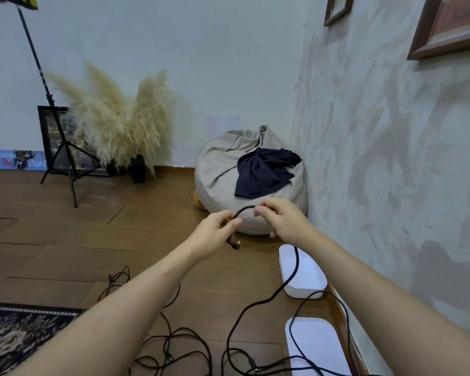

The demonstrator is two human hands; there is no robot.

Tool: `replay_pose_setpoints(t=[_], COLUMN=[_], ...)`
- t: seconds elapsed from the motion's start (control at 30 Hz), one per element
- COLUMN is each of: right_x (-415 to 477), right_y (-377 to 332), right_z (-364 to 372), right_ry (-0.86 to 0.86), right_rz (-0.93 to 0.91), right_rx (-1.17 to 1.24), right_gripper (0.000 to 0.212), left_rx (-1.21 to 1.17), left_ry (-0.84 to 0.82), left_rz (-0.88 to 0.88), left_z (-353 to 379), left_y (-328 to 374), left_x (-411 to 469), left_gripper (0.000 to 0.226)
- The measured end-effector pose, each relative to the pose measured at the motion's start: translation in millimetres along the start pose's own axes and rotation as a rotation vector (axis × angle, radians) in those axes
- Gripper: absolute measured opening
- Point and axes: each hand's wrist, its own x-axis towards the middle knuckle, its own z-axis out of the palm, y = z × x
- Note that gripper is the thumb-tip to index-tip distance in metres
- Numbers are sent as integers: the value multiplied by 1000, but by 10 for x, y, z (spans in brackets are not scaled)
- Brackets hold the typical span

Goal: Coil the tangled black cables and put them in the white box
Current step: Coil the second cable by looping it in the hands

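Arms out in front: my left hand (pixel 215 232) pinches the cable (pixel 245 208) near its plug, my right hand (pixel 286 221) holds it just along, a short arc between both grips. The rest trails down across the box (pixel 313 276) onto the floor (pixel 136 229).

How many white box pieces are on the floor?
2: the white box beside the right wall, and a flat white lid nearer the camera, partly cut off at the frame's bottom edge.

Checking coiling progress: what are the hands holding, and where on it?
One black cable: left hand pinches it just above the plug, right hand grips it further along the arc.
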Motion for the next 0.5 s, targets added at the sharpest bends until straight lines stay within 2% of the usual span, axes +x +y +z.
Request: replay_pose_setpoints(t=[0.1, 0.27, 0.33, 0.43, 0.5], right_x=[-2, -20, -37, -54, -39], right_y=[40, 53, 9, -58, -80], right_z=[-18, -40, -43, -21, -2], right_ry=[61, -168, -238, -295, -230], right_rz=[22, 169, 218, 190, 117], right_rx=[-16, 126, 206, 292, 203], right_gripper=[24, 12, 23, 20, 21], left_rx=[-73, -33, -49, -65, -110], left_ry=[-58, -24, -5, -7, -21], left_rz=[-59, -36, -38, -19, -12], left_z=[-6, -4, 1, 17, 33], left_y=[-45, -55, -60, -30, 6], left_x=[5, -12, -5, -1, -12], left_gripper=[33, 29, 28, 28, 29])
